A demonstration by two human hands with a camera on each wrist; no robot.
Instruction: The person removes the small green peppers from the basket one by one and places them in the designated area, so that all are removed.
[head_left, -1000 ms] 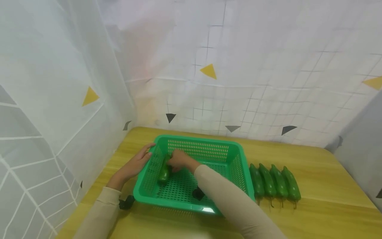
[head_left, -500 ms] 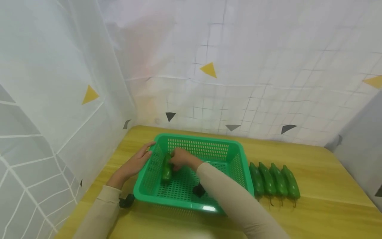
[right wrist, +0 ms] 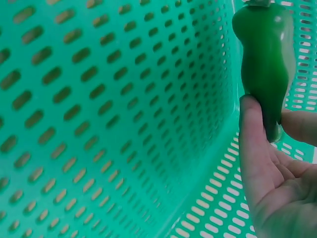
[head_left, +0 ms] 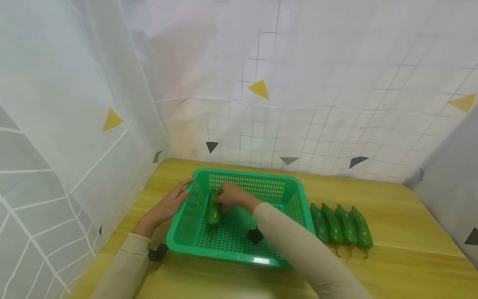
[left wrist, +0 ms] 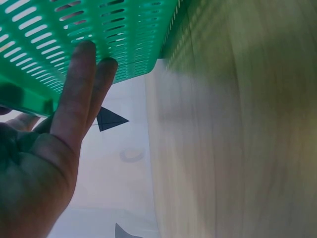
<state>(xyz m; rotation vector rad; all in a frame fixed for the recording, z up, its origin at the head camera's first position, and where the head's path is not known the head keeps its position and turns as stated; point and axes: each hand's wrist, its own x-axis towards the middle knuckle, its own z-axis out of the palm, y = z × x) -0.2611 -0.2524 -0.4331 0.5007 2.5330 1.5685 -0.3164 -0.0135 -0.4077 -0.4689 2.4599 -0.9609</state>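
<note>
Inside the green plastic basket (head_left: 228, 258) my right hand (head_left: 230, 197) pinches a long green pepper (head_left: 213, 214) near its narrow far end. The right wrist view shows the thumb and a finger on either side of that tip, with the pepper (right wrist: 265, 54) pointing its stem end away from the hand. Whether the pepper touches the basket floor, I cannot tell. My left hand (head_left: 169, 206) rests against the basket's left side at the rim. Seen from the left wrist, its straight fingers (left wrist: 74, 94) lie along the slotted outer wall (left wrist: 129, 44).
Several green peppers (head_left: 346, 226) lie side by side on the wooden table (head_left: 403, 232), right of the basket. White patterned sheeting (head_left: 298, 83) rises behind and at both sides. A dark device (head_left: 158, 252) sits by the left wrist.
My right hand has shifted slightly to the right inside the basket, bringing the pepper away from the left wall. The left hand stays at the basket's side.
</note>
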